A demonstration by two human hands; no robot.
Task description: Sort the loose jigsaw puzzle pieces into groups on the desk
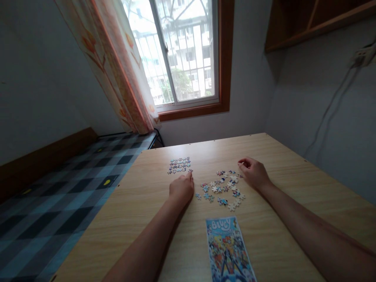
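My left hand point(182, 188) rests on the wooden table point(279, 156) with its fingers curled, the fingertips pinched on a small puzzle piece point(190, 171) right beside the joined patch of puzzle point(179, 165). My right hand point(253, 172) lies on the table with its fingers bent inward, at the far right edge of a scatter of loose puzzle pieces point(223, 189). Whether it holds a piece is hidden. A colourful puzzle picture card point(228, 250) lies near me between my forearms.
A bed with a blue and black checked cover point(58, 196) stands left of the table. A window point(182, 51) with a patterned curtain point(117, 66) is ahead. A wooden shelf point(308, 23) and a wall socket with cable point(362, 56) are on the right wall.
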